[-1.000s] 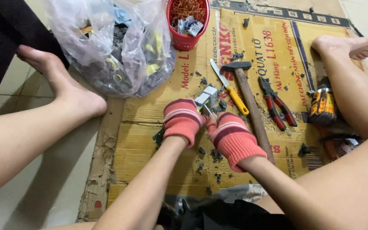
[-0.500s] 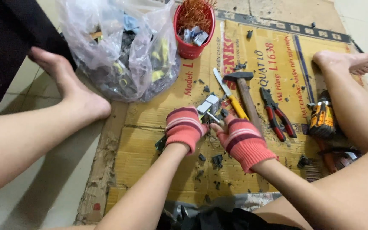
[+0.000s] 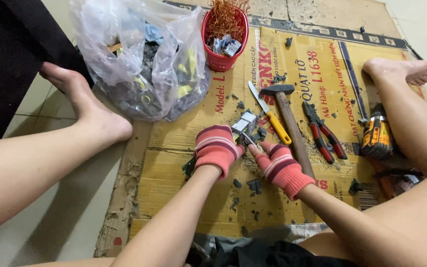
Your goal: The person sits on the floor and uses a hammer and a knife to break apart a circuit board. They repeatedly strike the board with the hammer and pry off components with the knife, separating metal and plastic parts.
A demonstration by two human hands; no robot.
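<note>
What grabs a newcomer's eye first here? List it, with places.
At centre, the left hand and right hand, in striped pink-red gloves, meet over a small grey metal part on the cardboard sheet. Behind them stand a clear plastic bag of scrap and a red cup stuffed with copper wire. A hammer lies to the right.

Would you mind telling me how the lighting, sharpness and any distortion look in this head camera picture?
Head view: even, soft light with only faint shadows; mild glare on the clear plastic bag; the gloved left hand and right hand look reasonably sharp, though the small metal part between them is hard to resolve; wide-angle stretching enlarges the legs at the edges.
</note>
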